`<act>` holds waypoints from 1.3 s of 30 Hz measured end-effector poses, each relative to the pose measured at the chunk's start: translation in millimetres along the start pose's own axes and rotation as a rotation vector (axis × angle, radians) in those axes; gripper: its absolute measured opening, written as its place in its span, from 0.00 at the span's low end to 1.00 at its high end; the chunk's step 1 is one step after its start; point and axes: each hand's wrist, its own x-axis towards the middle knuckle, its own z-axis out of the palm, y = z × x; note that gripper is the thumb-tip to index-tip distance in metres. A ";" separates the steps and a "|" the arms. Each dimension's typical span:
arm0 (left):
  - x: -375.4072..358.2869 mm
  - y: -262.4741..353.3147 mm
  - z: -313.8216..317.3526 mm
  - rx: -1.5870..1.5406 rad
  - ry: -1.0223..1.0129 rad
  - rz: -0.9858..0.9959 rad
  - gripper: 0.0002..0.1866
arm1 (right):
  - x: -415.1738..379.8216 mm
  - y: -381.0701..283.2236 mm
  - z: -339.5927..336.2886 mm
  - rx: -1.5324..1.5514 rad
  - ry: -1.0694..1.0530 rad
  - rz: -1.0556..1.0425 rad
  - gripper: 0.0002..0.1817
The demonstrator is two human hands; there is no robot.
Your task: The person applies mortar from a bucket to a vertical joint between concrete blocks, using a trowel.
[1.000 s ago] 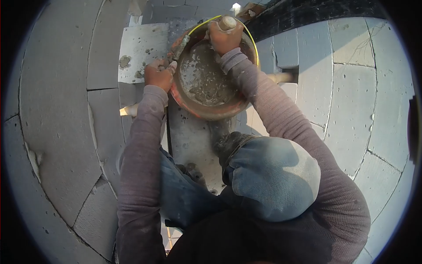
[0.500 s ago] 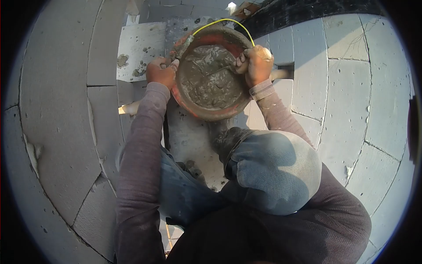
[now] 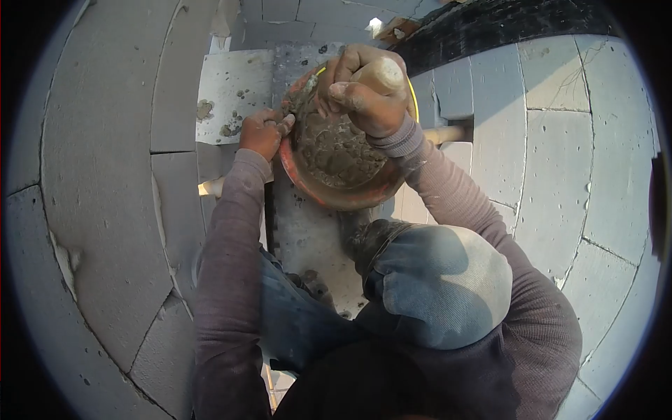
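A round orange-red bucket (image 3: 323, 199), smeared with cement, stands in front of me with wet grey mortar (image 3: 341, 157) inside. My left hand (image 3: 264, 133) is closed on the bucket's left rim. Over the right part of the bucket, my right hand (image 3: 371, 94) wraps round the pale wooden handle of a trowel (image 3: 383, 74), its butt end pointing up at me. The trowel's blade is hidden below my hand. Part of the bucket's yellow handle (image 3: 414, 94) shows behind my right hand.
Grey block walls rise on the left (image 3: 98, 175) and right (image 3: 560, 175). The bucket stands on a mortar-spotted board (image 3: 301, 234), a pale panel (image 3: 234, 91) beside it. My bent knee (image 3: 448, 287) is close below. A wooden pole end (image 3: 444, 134) juts from the right wall.
My right hand has lifted and moved left over the bucket, turning the trowel handle upright. My left hand stays on the rim. The view has shifted slightly.
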 end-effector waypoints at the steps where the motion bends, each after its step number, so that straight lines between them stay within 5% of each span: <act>1: -1.4 2.6 -2.5 0.002 0.001 -0.002 0.15 | -1.8 19.0 3.6 -0.158 -0.039 -0.030 0.08; 3: -7.4 10.9 -6.8 -0.124 -0.092 -0.049 0.15 | -16.6 49.7 -4.0 -0.313 -0.075 -0.049 0.08; 5: -10.0 9.0 -7.4 -0.126 -0.101 -0.059 0.14 | -31.0 63.3 -9.6 -0.418 -0.433 0.020 0.09; 8: -5.8 6.4 -10.8 -0.036 -0.110 -0.069 0.14 | -31.4 54.9 -15.7 -0.456 -0.568 0.091 0.10; 14: -11.8 26.6 -5.4 0.182 -0.010 -0.062 0.10 | -37.6 8.6 -77.4 -0.662 -0.527 0.177 0.11; 17: -5.4 20.7 -7.3 0.179 -0.032 -0.089 0.07 | -48.7 -28.1 -95.6 -0.758 -0.333 0.178 0.10; 19: -2.4 24.5 -5.8 0.214 -0.042 -0.059 0.07 | -58.4 -41.2 -100.0 -0.457 0.035 0.207 0.09; 20: -7.5 34.9 -4.3 0.161 -0.058 -0.097 0.07 | -58.8 -48.5 -92.5 -0.459 0.040 0.210 0.09; 22: -10.9 33.4 -2.1 0.111 -0.081 -0.145 0.07 | -49.0 -67.1 -67.5 -0.283 0.195 -0.002 0.08; 25: 0.6 21.2 -10.0 0.119 -0.140 -0.085 0.13 | -24.3 -72.5 -48.5 -0.283 0.116 -0.241 0.08; 28: 3.3 14.9 -10.1 0.076 -0.132 -0.058 0.11 | -1.0 -31.2 -45.3 -0.499 0.140 -0.252 0.07; 33: -8.7 29.7 -4.4 0.187 -0.067 -0.068 0.10 | -15.2 94.9 -67.3 -0.580 0.275 -0.110 0.07; 36: -13.7 28.6 -1.4 0.227 -0.003 -0.002 0.10 | -22.5 93.4 -69.9 -0.405 0.719 0.039 0.08; 39: -18.6 30.2 4.9 0.195 0.050 -0.017 0.10 | -41.4 55.4 -76.5 -0.334 0.698 0.351 0.09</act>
